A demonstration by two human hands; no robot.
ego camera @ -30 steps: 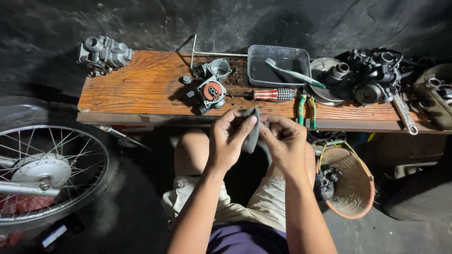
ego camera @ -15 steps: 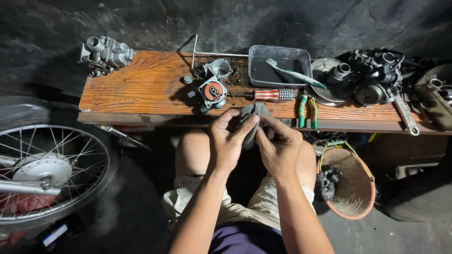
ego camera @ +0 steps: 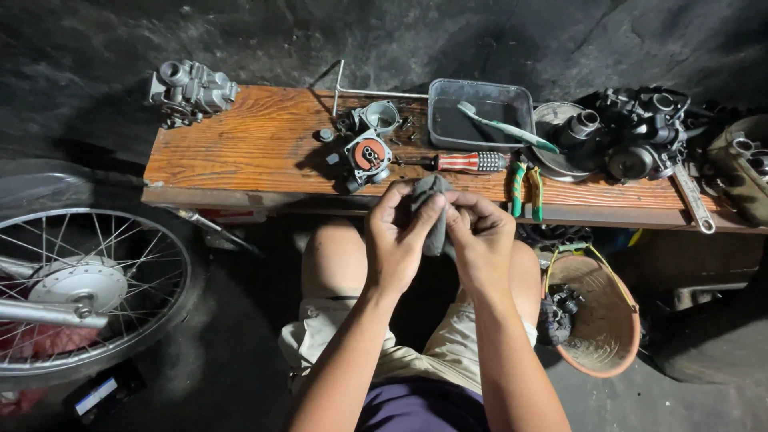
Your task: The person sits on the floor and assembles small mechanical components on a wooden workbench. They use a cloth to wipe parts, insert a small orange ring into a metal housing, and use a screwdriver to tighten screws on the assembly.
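Both hands, left hand (ego camera: 400, 240) and right hand (ego camera: 480, 236), grip 1 grey rag (ego camera: 432, 210) tight, just below the worktop (ego camera: 256, 152)

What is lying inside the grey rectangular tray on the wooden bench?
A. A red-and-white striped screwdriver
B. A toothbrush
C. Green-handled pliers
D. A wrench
B. A toothbrush with a green and white handle lies slantwise in the grey tray, its handle end sticking out over the tray's right edge; the striped screwdriver and the green-handled pliers lie on the bench outside the tray.
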